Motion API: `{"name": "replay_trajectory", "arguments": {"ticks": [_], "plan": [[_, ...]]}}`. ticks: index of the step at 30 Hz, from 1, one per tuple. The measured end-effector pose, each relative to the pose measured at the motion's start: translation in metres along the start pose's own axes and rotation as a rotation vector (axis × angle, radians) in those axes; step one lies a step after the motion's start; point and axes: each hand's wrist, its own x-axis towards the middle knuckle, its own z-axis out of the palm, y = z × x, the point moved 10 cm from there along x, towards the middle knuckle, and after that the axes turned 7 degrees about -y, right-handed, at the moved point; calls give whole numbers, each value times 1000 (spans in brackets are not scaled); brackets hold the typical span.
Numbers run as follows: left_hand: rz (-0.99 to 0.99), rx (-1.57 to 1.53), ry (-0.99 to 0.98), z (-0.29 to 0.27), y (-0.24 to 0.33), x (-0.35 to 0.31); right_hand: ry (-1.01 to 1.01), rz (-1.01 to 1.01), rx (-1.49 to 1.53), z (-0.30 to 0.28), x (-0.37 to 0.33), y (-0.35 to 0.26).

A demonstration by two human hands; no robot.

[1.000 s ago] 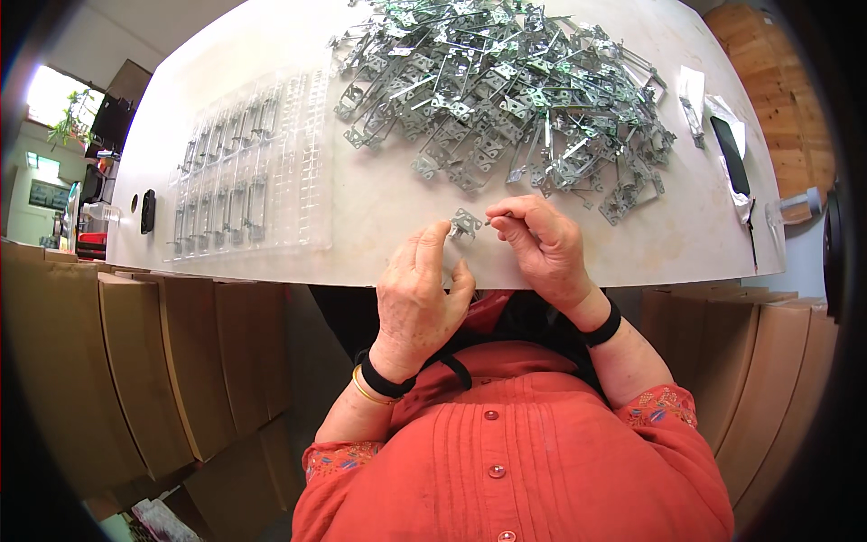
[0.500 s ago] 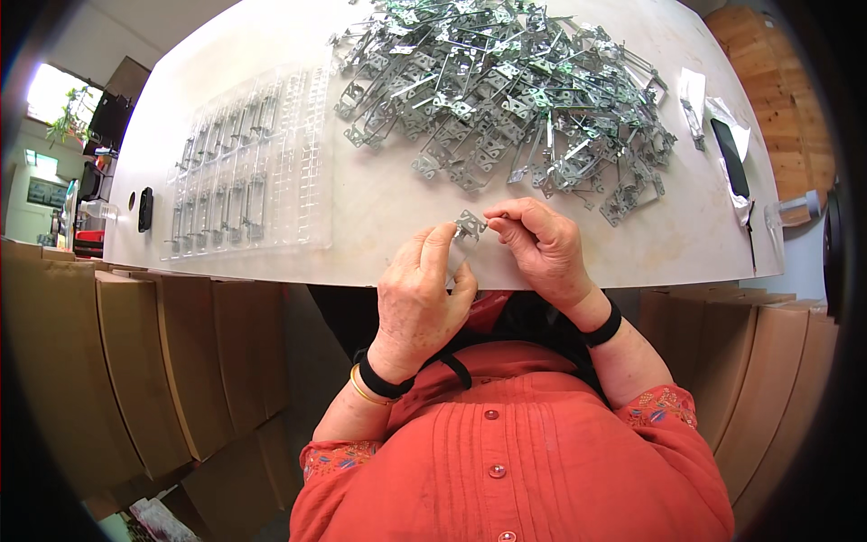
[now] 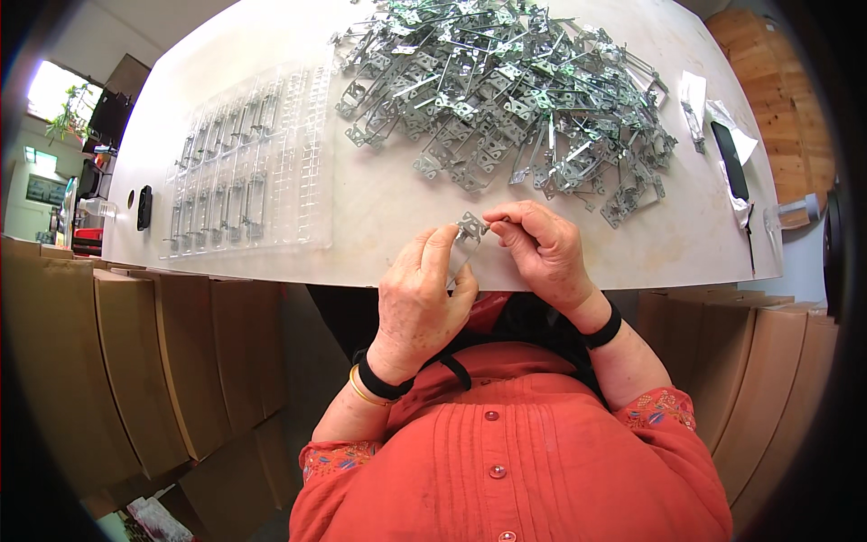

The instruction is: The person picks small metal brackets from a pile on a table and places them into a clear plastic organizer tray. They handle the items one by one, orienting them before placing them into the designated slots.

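Observation:
Near the table's front edge, my left hand [image 3: 420, 294] is closed on a small flat metal bracket [image 3: 470, 226] with cut-out holes. A thin rod runs from the bracket back toward my left thumb. My right hand [image 3: 546, 248] is closed in a pinch, its thumb and forefinger tips at the bracket's right edge. Whatever sits between those right fingertips is too small to make out. Beyond both hands lies a large heap of similar metal brackets with rods [image 3: 506, 99].
To the left, a clear plastic tray [image 3: 312, 181] holds two rows of metal pieces. A small black object [image 3: 144, 208] lies beside it. At the right are a dark phone [image 3: 730, 158] and white wrappers [image 3: 693, 95]. Cardboard boxes [image 3: 190, 361] stand below the table on both sides.
The bracket has tilted slightly between my hands, and more of its rod shows. Both hands stay nearly in place.

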Motion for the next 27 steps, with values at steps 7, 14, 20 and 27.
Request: {"name": "replay_trajectory", "arguments": {"ticks": [7,14,20,27], "plan": [[-5,-16,-9,0,0,0,-3,-3,5,0,0,1],[-11,-32,-10,-1,0,0,-21,15,3,2,0,2],[6,-33,-13,1,-1,1,-32,-9,10,3,1,-2],[-3,-32,-15,0,-1,1,-25,-4,12,2,0,2]]}}
